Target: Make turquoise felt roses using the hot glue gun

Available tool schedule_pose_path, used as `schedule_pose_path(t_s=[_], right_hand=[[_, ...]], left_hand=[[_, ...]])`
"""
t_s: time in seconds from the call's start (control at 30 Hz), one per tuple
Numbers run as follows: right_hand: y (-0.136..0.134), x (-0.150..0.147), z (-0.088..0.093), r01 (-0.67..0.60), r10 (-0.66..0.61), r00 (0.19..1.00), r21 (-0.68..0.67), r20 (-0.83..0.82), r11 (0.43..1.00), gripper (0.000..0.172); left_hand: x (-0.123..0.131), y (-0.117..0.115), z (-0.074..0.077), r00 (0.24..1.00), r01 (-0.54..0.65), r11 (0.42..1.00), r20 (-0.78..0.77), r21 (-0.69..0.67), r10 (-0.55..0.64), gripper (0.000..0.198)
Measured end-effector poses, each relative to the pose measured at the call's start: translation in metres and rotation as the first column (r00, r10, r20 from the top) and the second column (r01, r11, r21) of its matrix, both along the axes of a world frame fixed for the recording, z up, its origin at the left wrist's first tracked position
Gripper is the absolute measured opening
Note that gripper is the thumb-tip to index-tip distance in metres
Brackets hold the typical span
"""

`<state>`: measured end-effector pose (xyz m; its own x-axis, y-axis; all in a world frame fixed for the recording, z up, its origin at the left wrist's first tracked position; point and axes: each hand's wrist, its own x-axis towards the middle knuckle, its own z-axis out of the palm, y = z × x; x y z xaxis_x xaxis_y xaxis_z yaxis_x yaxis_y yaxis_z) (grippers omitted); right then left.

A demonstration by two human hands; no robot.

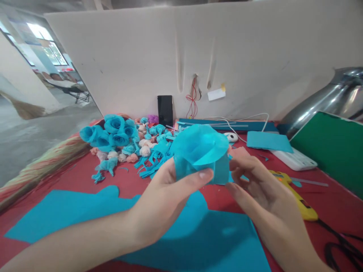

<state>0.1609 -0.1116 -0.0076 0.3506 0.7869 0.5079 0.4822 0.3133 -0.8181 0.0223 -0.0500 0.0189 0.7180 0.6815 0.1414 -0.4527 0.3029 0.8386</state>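
Observation:
A large blue paper flower [200, 145] with loosely curled petals is held up in front of me. My left hand [170, 196] wraps round its left side and base, with the thumb pressed across the front. At the flower's right edge, the fingers and thumb of my right hand [258, 185] are bent in and touch the paper there; the fingertips are partly hidden. Below both hands lie blue paper sheets [227, 241] with some rounded cut edges. Finished-looking blue paper roses [113, 132] are bunched at the left back.
Cut blue strips [154, 158] and small pale paper buds [145, 151] lie behind my hands. To the right are a yellow glue gun [303, 202] with a black cord, a folded blue paper stack [268, 141] and a metal jug [326, 96]. A phone [165, 110] leans against the white board.

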Motion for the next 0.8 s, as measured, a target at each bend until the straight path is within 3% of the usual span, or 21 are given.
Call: schedule_pose_path(t_s=[0.13,0.27,0.43,0.57,0.7,0.8], right_hand=[[-0.002,0.001,0.002,-0.229,0.197,0.965,-0.19,-0.172,0.955,0.01],[-0.005,0.0,0.003,-0.421,0.337,0.877,-0.208,-0.343,0.883,0.008],[0.0,0.0,0.0,-0.436,0.317,0.839,-0.198,-0.443,0.878,0.004],[0.004,-0.004,-0.002,-0.421,0.274,0.826,-0.217,-0.492,0.88,0.011],[0.005,-0.009,-0.002,-0.468,0.336,0.771,-0.122,-0.541,0.875,0.004],[0.005,-0.01,-0.004,-0.487,0.359,0.75,-0.096,-0.555,0.868,0.008]], left_hand=[[0.0,-0.002,-0.002,0.998,0.065,0.996,-0.009,-0.068,-0.065,0.016],[0.0,-0.002,-0.005,0.993,0.116,0.988,0.005,-0.1,-0.116,0.015],[0.0,0.001,-0.009,0.994,0.102,0.994,0.031,-0.032,-0.101,0.012],[0.002,0.004,-0.015,0.988,0.144,0.99,0.054,0.008,-0.144,0.007],[0.004,0.005,-0.018,0.991,0.134,0.99,0.0,0.033,-0.134,0.008],[0.003,0.004,-0.018,0.99,0.143,0.988,-0.021,0.06,-0.142,0.011]])
